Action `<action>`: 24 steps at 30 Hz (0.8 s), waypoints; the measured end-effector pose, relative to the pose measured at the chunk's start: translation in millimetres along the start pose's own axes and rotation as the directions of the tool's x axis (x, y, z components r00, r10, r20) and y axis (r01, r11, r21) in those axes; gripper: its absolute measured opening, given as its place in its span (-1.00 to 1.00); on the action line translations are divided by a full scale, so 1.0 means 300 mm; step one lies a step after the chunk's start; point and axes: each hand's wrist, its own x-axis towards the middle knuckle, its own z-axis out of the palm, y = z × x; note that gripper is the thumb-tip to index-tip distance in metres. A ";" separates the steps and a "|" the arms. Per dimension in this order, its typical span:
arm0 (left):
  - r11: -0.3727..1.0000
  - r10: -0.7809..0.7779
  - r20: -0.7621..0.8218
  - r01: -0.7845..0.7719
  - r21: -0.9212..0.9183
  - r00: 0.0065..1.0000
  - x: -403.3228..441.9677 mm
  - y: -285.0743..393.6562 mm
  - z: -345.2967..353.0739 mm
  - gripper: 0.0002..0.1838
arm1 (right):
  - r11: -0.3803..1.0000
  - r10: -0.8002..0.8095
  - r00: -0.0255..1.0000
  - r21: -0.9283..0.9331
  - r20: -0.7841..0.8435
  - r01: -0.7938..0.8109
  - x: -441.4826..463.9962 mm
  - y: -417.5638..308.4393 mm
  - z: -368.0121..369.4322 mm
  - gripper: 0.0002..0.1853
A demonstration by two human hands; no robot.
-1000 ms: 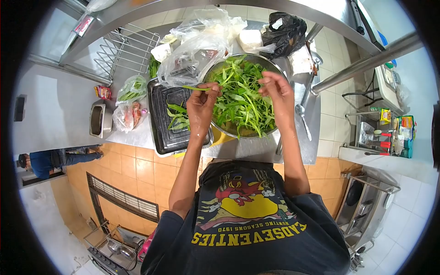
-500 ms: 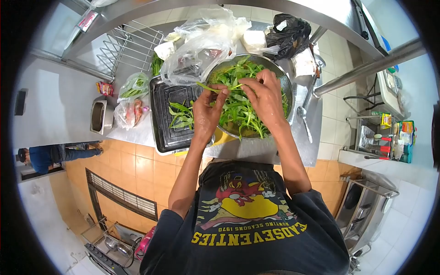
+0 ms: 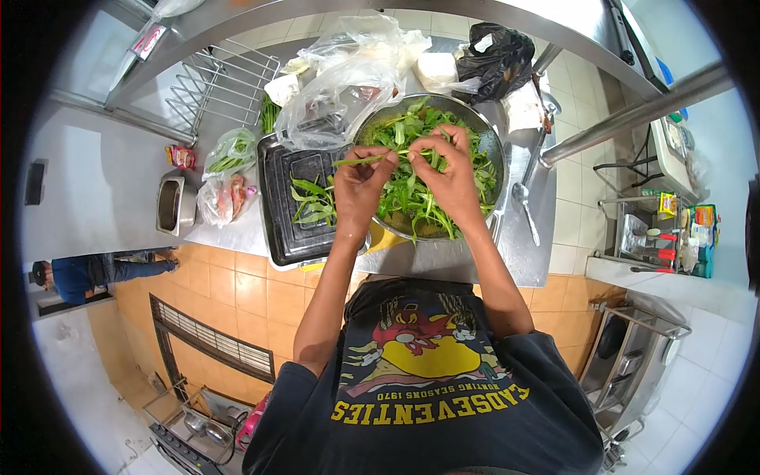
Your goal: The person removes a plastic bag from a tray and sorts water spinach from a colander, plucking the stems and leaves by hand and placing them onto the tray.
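Between both hands is a green leafy vegetable stem [image 3: 358,161], its cut end pointing left. My left hand [image 3: 364,184] pinches it between thumb and fingers, at the left rim of a round metal strainer [image 3: 500,158]. My right hand [image 3: 450,170] grips the same stem close by, over the strainer. Loose leafy greens [image 3: 416,198] fill the strainer beneath my hands. To the left, a black tray [image 3: 297,237] carries a small bunch of the same greens [image 3: 315,204].
Plastic bags [image 3: 348,79] and a black bag [image 3: 499,63] lie behind the strainer. A spoon [image 3: 526,214] rests at right. On the left are a metal container [image 3: 176,202], a bag of green vegetables [image 3: 229,154] and a wire rack [image 3: 214,91]. A person [image 3: 75,273] stands far left.
My right hand has shifted slightly left and its fingers now pinch the stem nearer my left hand. The left hand stays almost in place.
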 end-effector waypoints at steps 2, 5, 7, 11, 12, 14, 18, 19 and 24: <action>0.984 -0.064 -0.004 0.062 -0.169 0.998 -0.001 -0.010 -0.003 -0.83 | 0.959 0.176 0.984 0.221 0.039 -0.180 -0.003 0.001 0.002 -0.89; 0.967 -0.109 -0.046 0.095 -0.235 0.993 0.007 -0.015 -0.032 -0.81 | 0.803 0.391 0.910 0.433 0.136 -0.410 -0.002 -0.004 -0.028 -0.90; 0.982 -0.085 -0.063 0.073 -0.175 0.994 0.017 -0.010 -0.061 -0.79 | 0.841 0.382 0.917 0.368 0.116 -0.397 0.007 -0.012 -0.050 -0.89; 1.000 0.015 -0.088 -0.015 0.008 0.996 0.022 0.010 -0.130 -0.77 | 0.971 0.187 0.980 0.137 0.074 -0.195 0.017 -0.022 -0.032 -0.86; 0.999 0.022 -0.124 -0.019 0.028 0.992 0.025 0.016 -0.149 -0.77 | 0.978 0.158 0.982 0.119 0.102 -0.170 0.020 -0.027 -0.021 -0.86; 0.995 0.047 -0.157 -0.033 0.091 0.987 0.026 0.017 -0.206 -0.74 | 0.985 0.118 0.985 0.110 0.129 -0.133 0.020 -0.049 0.014 -0.86; 0.990 0.064 -0.159 -0.043 0.136 0.985 0.001 0.009 -0.341 -0.68 | 0.990 0.112 0.956 0.054 0.271 -0.131 0.022 -0.063 0.103 -0.84; 0.981 0.068 -0.189 -0.031 0.189 0.980 -0.008 0.006 -0.376 -0.66 | 0.993 0.087 0.952 0.050 0.294 -0.107 0.022 -0.066 0.132 -0.83; 0.903 0.123 -0.296 0.017 0.429 0.947 -0.058 -0.010 -0.522 -0.61 | 0.993 -0.095 0.918 0.106 0.385 0.058 0.018 -0.056 0.309 -0.79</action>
